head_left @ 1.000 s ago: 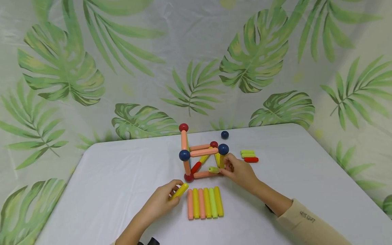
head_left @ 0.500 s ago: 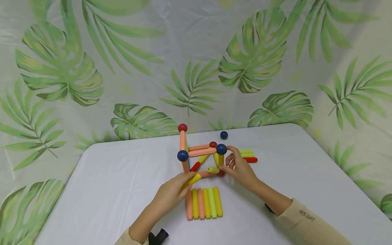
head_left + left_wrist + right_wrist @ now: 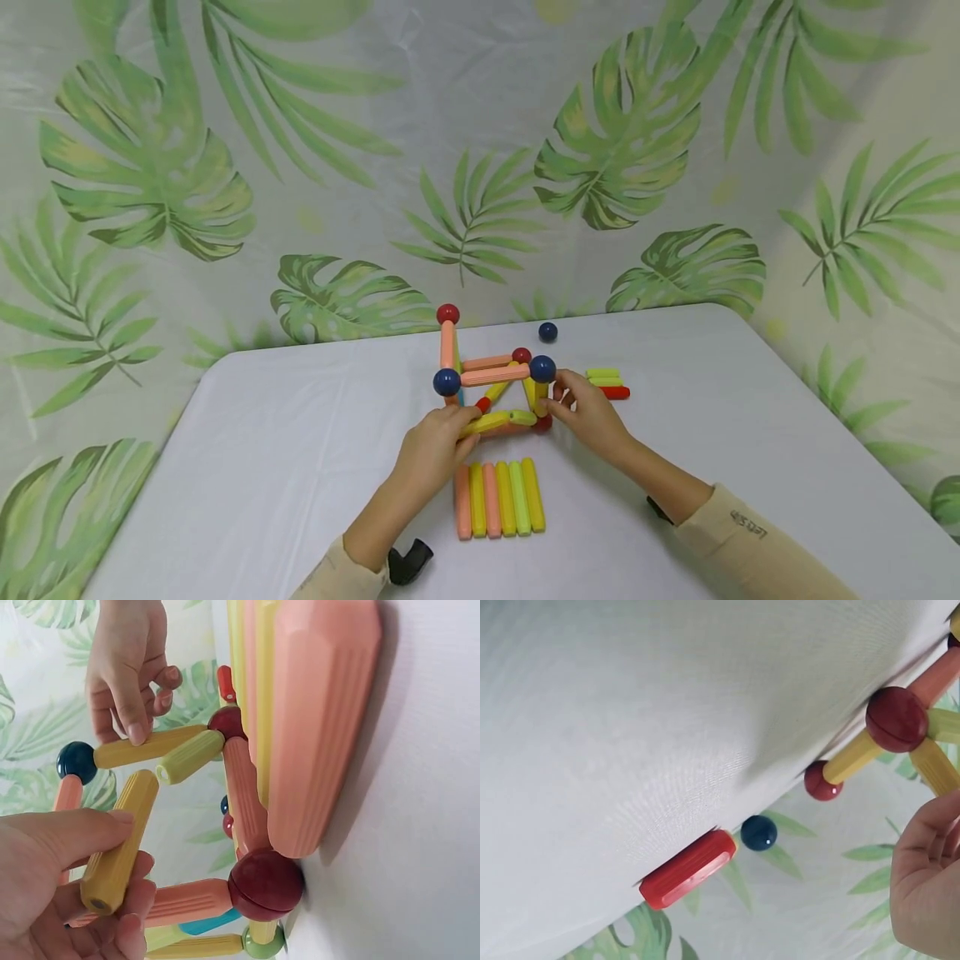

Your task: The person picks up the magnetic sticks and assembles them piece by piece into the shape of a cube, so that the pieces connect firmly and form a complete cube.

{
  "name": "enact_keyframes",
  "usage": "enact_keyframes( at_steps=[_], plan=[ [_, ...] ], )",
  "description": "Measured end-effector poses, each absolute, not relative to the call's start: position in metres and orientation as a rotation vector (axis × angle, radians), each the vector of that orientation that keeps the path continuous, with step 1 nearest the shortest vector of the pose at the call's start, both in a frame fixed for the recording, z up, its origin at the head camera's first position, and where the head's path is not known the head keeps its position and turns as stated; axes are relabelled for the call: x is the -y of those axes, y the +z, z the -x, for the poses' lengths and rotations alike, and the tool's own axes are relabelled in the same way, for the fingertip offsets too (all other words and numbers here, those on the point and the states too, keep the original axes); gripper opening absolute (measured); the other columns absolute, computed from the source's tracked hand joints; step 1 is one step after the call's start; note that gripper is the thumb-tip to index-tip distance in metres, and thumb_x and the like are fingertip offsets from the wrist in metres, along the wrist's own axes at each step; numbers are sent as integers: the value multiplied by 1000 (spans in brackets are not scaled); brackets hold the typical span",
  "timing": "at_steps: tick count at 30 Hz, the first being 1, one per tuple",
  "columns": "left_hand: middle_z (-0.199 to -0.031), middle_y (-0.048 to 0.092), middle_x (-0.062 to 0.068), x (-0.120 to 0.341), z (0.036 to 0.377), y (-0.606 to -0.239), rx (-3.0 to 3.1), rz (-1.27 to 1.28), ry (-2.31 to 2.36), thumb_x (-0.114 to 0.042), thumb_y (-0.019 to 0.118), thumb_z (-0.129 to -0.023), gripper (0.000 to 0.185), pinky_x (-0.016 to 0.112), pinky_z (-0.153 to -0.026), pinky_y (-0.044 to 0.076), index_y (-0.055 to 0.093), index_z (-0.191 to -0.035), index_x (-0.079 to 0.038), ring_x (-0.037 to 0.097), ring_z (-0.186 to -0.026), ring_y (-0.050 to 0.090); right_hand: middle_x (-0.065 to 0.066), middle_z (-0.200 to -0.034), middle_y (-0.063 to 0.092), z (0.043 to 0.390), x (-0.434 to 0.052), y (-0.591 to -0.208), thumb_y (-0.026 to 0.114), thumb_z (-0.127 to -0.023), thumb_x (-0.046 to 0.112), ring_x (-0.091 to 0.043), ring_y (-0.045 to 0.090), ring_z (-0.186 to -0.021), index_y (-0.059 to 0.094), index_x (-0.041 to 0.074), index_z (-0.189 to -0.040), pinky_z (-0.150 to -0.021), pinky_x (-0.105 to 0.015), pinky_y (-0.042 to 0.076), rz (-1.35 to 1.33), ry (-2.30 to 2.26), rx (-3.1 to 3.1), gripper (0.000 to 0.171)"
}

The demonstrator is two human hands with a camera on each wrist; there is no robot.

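Observation:
My left hand [image 3: 431,454] pinches a yellow stick [image 3: 124,840] between thumb and fingers. The stick's far end is close to the free end of a short green stick [image 3: 191,757]; whether they touch I cannot tell. That green stick juts from a dark red ball [image 3: 897,718] at the lower right corner of a ball-and-stick frame. Thumb and fingers of my right hand [image 3: 596,421] pinch the frame's upright yellow stick [image 3: 142,748], just below a blue ball [image 3: 542,368]. Part of the frame's lower left corner is hidden behind my left hand in the head view.
A row of several loose sticks [image 3: 499,498] lies in front of the frame. To the right rest two short green sticks [image 3: 603,374] and a red one [image 3: 617,392]. One loose blue ball [image 3: 548,332] sits behind, near the table's back edge.
My left hand has moved right and up, bringing the yellow stick up to the short green stick. My right hand stays by the upright yellow stick, its fingers shifting slightly.

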State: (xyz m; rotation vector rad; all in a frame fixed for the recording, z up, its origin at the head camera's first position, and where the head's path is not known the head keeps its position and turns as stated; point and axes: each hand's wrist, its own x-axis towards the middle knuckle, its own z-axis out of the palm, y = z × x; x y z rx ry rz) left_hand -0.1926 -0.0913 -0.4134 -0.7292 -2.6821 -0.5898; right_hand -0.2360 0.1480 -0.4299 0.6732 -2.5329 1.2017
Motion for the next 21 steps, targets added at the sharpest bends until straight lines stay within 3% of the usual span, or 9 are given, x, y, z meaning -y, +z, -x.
enact_keyframes(
  at_steps=[8, 13, 16, 21],
  plan=[
    [-95, 62, 2, 89, 194, -412, 2673, 744, -605, -17, 68, -81, 30, 30, -66, 50, 60, -109, -10, 16, -78, 59, 3, -76, 47, 237, -149, -431, 69, -79, 9, -16, 49, -66, 57, 8, -103, -57, -24, 46, -706, 1182, 2521, 26],
    [-118, 51, 6, 93, 187, -412, 2663, 742, -776, -14, 61, -87, 57, 23, -58, 48, 34, -137, -20, 13, -62, 55, 3, -75, 48, 237, -149, -430, 69, -79, 9, -13, 49, -65, 58, 9, -103, -56, -22, 46, -698, 1178, 2531, 27],
    [-123, 44, 6, 96, 183, -412, 2665, 754, -916, -13, 57, -89, 66, 19, -52, 44, 21, -142, -29, 11, -57, 50, 3, -74, 48, 237, -150, -429, 69, -79, 10, -12, 49, -64, 58, 9, -103, -55, -22, 45, -690, 1174, 2534, 27],
    [-109, 51, 0, 98, 181, -413, 2597, 735, -1112, -8, 61, -84, 59, 24, -63, 48, 33, -133, -26, 12, -77, 53, 3, -75, 48, 239, -151, -430, 69, -79, 11, -12, 49, -65, 57, 8, -103, -56, -22, 45, -701, 1177, 2546, 27]
  ],
)
